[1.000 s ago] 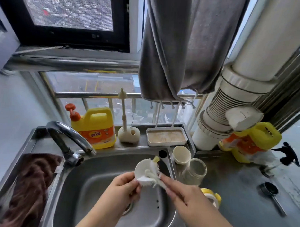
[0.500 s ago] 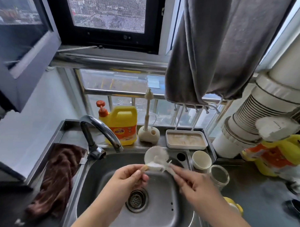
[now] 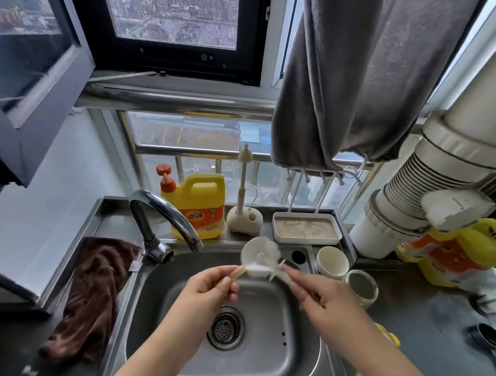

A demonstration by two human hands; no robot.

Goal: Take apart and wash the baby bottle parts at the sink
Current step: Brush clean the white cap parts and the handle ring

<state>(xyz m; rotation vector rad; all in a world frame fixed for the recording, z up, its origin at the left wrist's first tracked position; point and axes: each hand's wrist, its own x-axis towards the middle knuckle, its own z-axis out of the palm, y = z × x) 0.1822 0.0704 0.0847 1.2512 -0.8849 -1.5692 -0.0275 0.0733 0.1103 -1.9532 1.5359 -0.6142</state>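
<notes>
White bottle part being scrubbed above the sink

Left hand [image 3: 209,285] is pinching the small white bottle part [image 3: 257,257]; right hand [image 3: 326,299] is gripping the brush [image 3: 277,269], now lifted higher over the sink [image 3: 301,330] toward the dry faucet [image 3: 167,213], so rinsing looks next.

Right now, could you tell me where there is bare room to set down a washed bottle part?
The dark counter is bare between the glass jar and the small black lid. The sink basin floor is bare around the drain strainer. The back ledge is crowded: detergent bottle, brush stand, white tray. The brown cloth covers the left side.
</notes>
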